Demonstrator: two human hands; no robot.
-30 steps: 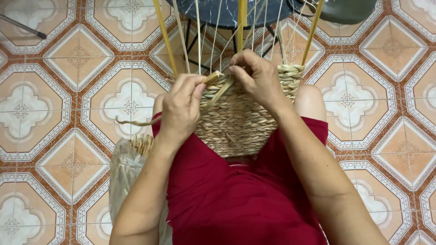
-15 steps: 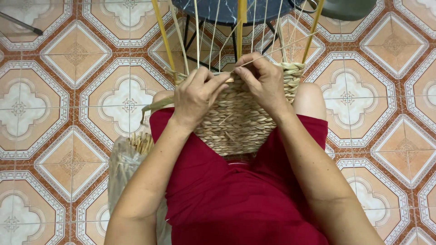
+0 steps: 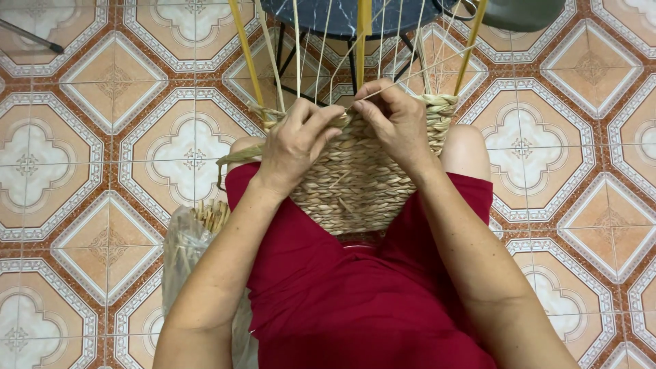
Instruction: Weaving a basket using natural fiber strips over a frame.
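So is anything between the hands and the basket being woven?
Nothing visible. Both the left hand and the right hand already rest on the rim of the woven basket, fingers pinching a strand there.

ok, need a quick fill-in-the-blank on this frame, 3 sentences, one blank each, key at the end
1. The half-woven basket rests on the person's ____.
2. Both the left hand and the right hand work at the basket's top ____.
3. The bag of straw stands on the tiled floor on the person's ____ side.

Missing words: lap; rim; left
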